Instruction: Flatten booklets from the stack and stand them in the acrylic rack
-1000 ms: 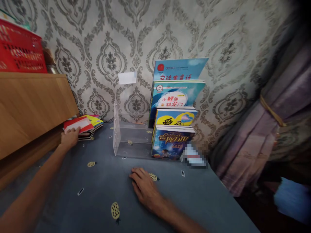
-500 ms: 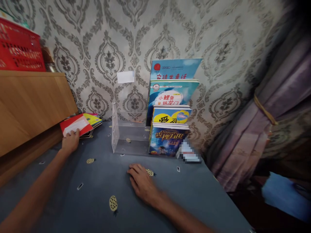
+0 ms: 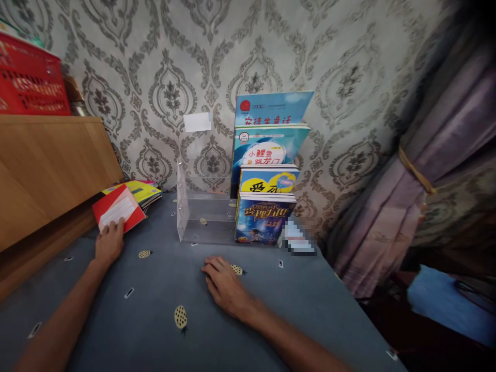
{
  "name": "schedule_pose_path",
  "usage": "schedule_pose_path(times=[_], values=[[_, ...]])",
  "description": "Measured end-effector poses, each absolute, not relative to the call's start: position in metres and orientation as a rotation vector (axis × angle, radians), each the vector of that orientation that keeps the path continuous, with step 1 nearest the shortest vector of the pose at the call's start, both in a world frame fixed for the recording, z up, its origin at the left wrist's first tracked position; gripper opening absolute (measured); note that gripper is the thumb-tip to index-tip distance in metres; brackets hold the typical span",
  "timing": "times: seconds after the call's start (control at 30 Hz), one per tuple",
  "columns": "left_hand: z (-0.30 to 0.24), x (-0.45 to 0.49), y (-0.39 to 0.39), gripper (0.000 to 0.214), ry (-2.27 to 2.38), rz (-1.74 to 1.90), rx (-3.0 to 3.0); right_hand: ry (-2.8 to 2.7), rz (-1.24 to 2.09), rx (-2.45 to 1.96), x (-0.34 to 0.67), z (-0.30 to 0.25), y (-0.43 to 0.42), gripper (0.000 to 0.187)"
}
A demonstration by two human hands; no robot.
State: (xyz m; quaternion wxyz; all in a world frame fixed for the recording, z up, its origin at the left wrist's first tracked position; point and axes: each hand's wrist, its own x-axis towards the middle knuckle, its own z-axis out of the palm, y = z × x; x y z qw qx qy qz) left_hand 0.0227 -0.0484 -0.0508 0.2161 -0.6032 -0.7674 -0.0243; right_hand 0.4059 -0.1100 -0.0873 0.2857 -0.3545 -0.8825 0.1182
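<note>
My left hand is closed on the near edge of a red book with a pale panel on its cover. Behind that book lies a stack of books, a yellow one on top. My right hand rests palm down on the grey-blue cloth, fingers loosely stretched and holding nothing. Beyond it stands a clear acrylic rack with stepped tiers. Its right side carries upright books: a dark blue one in front, then a yellow-and-blue one, a teal one and a light blue one.
A wooden cabinet with a red basket on top stands at the left. A blurred-out item lies right of the rack. Past the table's right edge hang a purple curtain and a blue cloth.
The red book has slid toward me, off part of the stack, with my left hand on it. More of the yellow book shows. My right hand stays in place.
</note>
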Motion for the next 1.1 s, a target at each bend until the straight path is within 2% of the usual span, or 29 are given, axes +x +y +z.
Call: schedule_pose_path(times=[0.43, 0.77, 1.1], values=[[-0.057, 0.033, -0.078, 0.056, -2.287, -0.159, -1.651, -2.391, 0.320, -0.973, 0.406, -0.082, -0.112, 0.021], [-0.057, 0.053, -0.100, 0.056, -2.299, -0.090, -1.698, -2.401, 0.319, -0.996, 0.405, -0.082, -0.112, 0.020], [-0.068, 0.081, -0.155, 0.056, -2.197, 0.108, -1.819, -2.405, 0.303, -0.997, 0.405, -0.083, -0.112, 0.019]])
